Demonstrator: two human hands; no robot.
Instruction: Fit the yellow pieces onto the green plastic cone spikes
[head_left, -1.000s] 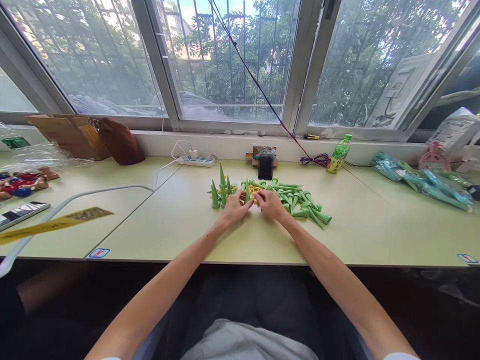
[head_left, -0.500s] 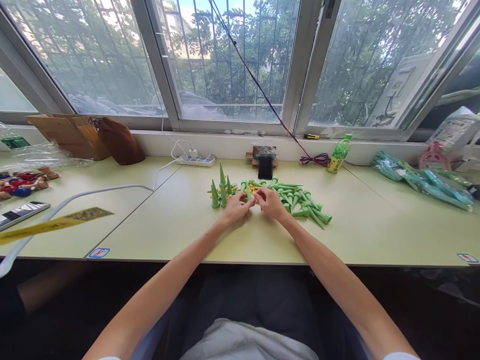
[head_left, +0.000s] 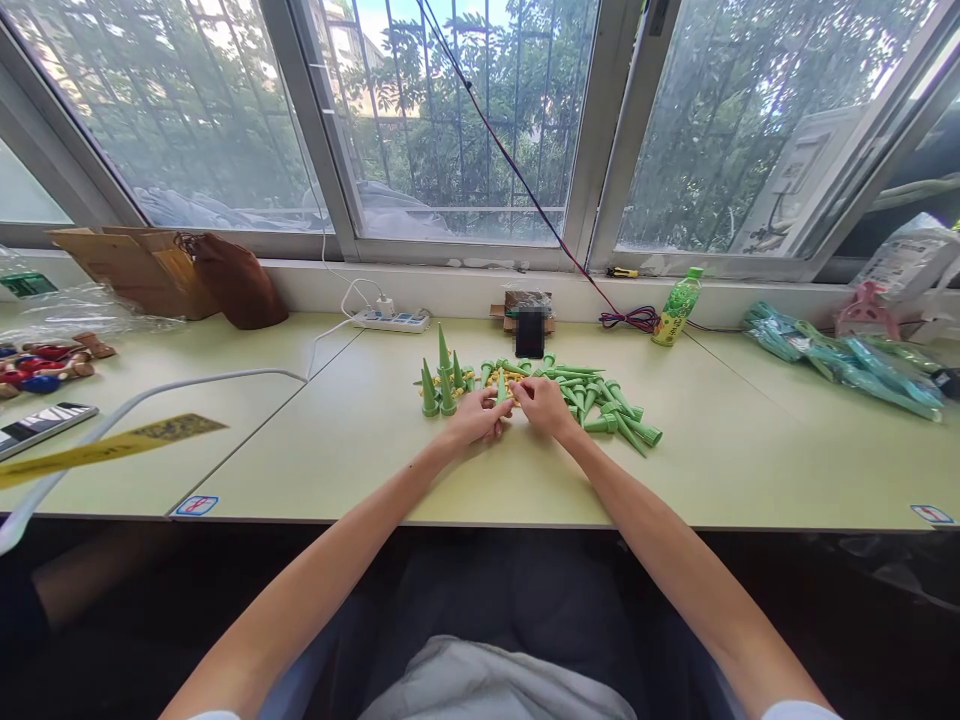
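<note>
My left hand and my right hand meet at the middle of a pale green table, fingers pinched together on a green cone spike and a small yellow part. Three finished green cones stand upright just left of my left hand. A heap of green cone spikes lies to the right of my right hand. Small yellow pieces are scattered behind my fingers.
A dark phone stands behind the heap, a white power strip and a green bottle near the window sill. Teal packets lie at right; a brown bag, cardboard box, and toys lie at left.
Both hands stay together at the pile; the fingers have shifted slightly, bringing the cone and yellow part closer between them.
</note>
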